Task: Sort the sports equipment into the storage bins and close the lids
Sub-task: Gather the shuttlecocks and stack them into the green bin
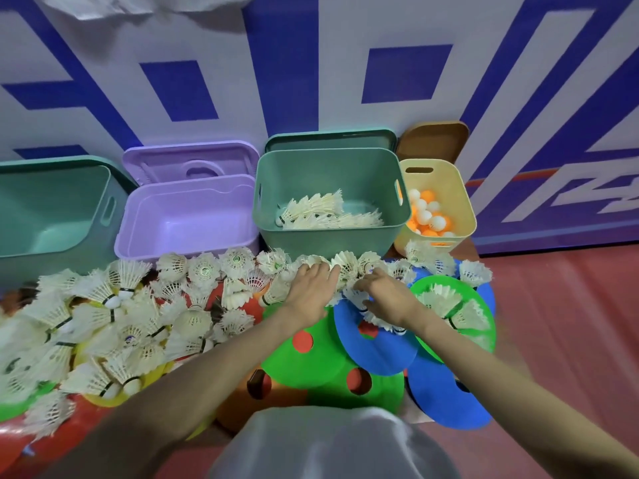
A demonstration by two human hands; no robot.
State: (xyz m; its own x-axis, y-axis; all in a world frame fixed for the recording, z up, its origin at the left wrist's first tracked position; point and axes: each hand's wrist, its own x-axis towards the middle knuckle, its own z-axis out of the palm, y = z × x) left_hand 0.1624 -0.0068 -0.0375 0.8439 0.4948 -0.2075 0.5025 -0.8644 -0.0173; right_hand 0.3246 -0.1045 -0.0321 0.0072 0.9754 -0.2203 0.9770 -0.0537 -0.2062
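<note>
Gathering white feathered shuttlecocks (346, 267) before the green plastic bin (332, 198).
Left hand (311, 285) and right hand (387, 292) both curl round shuttlecocks from the heap.

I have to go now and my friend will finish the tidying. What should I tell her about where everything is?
Left hand and right hand: both down in the row of loose shuttlecocks in front of the bins; grip not clear.
Done: some shuttlecocks lie in the green bin; ping-pong balls sit in the yellow bin.
Left: a big shuttlecock pile on the left, flat discs underneath, the purple bin and teal bin hold nothing visible, and all the lids are open.
</note>
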